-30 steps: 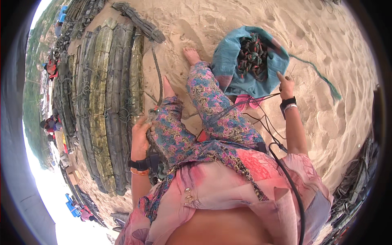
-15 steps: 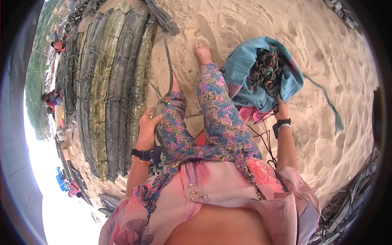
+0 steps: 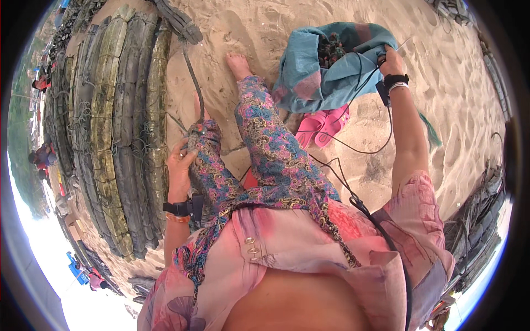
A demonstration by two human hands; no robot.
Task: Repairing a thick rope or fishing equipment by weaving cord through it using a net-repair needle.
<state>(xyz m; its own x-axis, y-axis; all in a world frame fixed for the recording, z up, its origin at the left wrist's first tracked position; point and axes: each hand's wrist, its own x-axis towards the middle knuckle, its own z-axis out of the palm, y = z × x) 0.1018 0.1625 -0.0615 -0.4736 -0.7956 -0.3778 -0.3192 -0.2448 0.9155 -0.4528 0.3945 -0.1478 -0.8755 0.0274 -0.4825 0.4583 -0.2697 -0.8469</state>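
My left hand (image 3: 179, 168) is closed by my left knee, its fingers and thumb round a thick grey-green rope (image 3: 194, 88). The rope has a knotted lump at the knee and runs up to the end of a dark bundle (image 3: 182, 23). My right hand (image 3: 393, 62), arm stretched forward, grips the rim of a blue woven sack (image 3: 309, 63) with faded pink patches. Dark rope pieces (image 3: 331, 49) show in the sack's mouth, partly covered by the fold. The sack lies on the sand, tilted.
Pink clogs (image 3: 323, 126) lie just below the sack. A thin black cable (image 3: 381, 148) loops across the sand to my clothing. Long grey and yellowish tied bundles (image 3: 130, 105) are stacked at the left. A frayed green rope end (image 3: 430, 131) lies right of the sack. Other people (image 3: 43, 157) are at the far left.
My right hand has moved forward along with the sack's rim, so the sack's mouth is partly folded over and the pink clogs show more. The left hand stays at the rope.
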